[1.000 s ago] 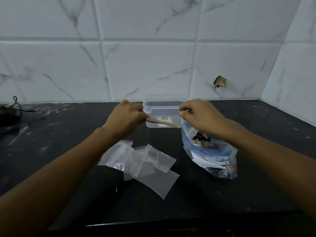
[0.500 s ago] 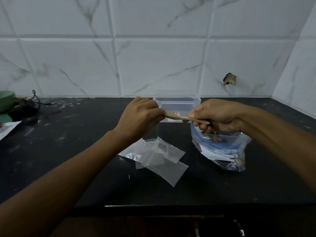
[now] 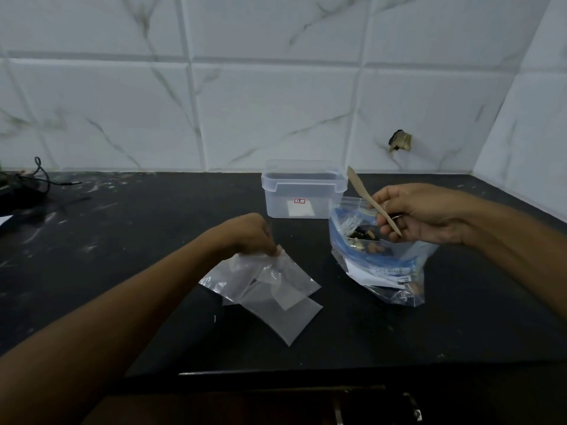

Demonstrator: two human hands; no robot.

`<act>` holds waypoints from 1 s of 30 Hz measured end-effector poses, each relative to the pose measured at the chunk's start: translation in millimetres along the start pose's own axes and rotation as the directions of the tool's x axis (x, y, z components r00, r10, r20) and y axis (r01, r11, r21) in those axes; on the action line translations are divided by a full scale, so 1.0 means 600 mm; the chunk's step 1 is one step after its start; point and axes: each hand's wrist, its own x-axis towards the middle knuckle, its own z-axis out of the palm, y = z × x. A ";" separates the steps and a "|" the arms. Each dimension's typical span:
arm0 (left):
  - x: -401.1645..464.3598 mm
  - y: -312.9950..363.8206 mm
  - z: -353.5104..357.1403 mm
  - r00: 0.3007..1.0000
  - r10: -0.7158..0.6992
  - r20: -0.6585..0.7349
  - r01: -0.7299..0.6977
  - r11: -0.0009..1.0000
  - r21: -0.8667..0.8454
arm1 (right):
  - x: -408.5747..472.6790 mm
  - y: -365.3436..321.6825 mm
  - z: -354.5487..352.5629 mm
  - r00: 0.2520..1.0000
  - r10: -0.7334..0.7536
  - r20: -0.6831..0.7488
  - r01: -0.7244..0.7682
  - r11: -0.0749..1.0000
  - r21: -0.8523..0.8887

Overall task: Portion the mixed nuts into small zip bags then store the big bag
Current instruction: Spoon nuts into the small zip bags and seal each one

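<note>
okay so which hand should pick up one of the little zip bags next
Left. The left hand already pinches the top of the small bags on the counter, while the right hand is occupied holding the wooden spoon above the open big bag of nuts.

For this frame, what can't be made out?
- Small bags, head view: clear sheets overlap, so no count.
- Left hand: fingertips hidden underneath; grip on a bag unclear.
- Box label: too small.
- Big bag print: crumpled, blurred.
</note>
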 end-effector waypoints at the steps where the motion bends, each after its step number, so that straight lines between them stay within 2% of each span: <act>1: -0.004 0.005 -0.004 1.000 0.009 -0.006 -0.009 0.998 -0.058 | 0.001 0.000 0.002 1.000 -0.007 -0.019 0.008 1.000 0.025; 5: -0.019 0.025 -0.028 0.983 0.037 -0.177 -0.095 0.938 -0.332 | -0.002 -0.010 0.019 0.998 -0.055 -0.040 0.061 0.982 0.181; 9: -0.033 0.069 -0.044 0.943 0.052 -0.328 -0.204 0.871 -0.447 | -0.002 -0.032 0.067 0.983 -0.161 -0.086 0.170 0.979 0.114; 13: -0.043 0.111 -0.040 0.961 0.046 -0.271 -0.201 0.789 -0.580 | 0.006 -0.042 0.114 0.982 -0.151 -0.112 0.154 0.988 0.025; 17: -0.046 0.112 -0.039 0.988 -0.013 -0.152 -0.109 0.642 -0.759 | 0.008 -0.047 0.108 0.993 -0.099 -0.071 0.105 0.991 0.083; 22: -0.047 0.116 -0.038 0.988 0.011 -0.153 -0.139 0.493 -0.859 | 0.014 -0.051 0.097 0.994 -0.091 -0.059 0.096 0.991 0.098; 24: -0.048 0.118 -0.038 0.979 0.052 -0.198 -0.198 0.491 -0.848 | 0.018 -0.057 0.088 0.994 -0.083 -0.066 0.090 0.989 0.120; 27: -0.044 0.103 -0.038 0.926 0.184 -0.331 -0.363 0.679 -0.638 | 0.017 -0.069 0.069 0.998 -0.055 -0.012 0.056 0.974 0.218; 28: -0.040 0.095 -0.035 0.919 0.226 -0.324 -0.380 0.726 -0.573 | 0.017 -0.072 0.063 0.999 -0.048 0.008 0.044 0.965 0.257; 30: -0.031 0.083 -0.027 0.961 0.215 -0.176 -0.276 0.669 -0.690 | 0.016 -0.074 0.053 0.998 -0.051 0.035 0.036 0.941 0.337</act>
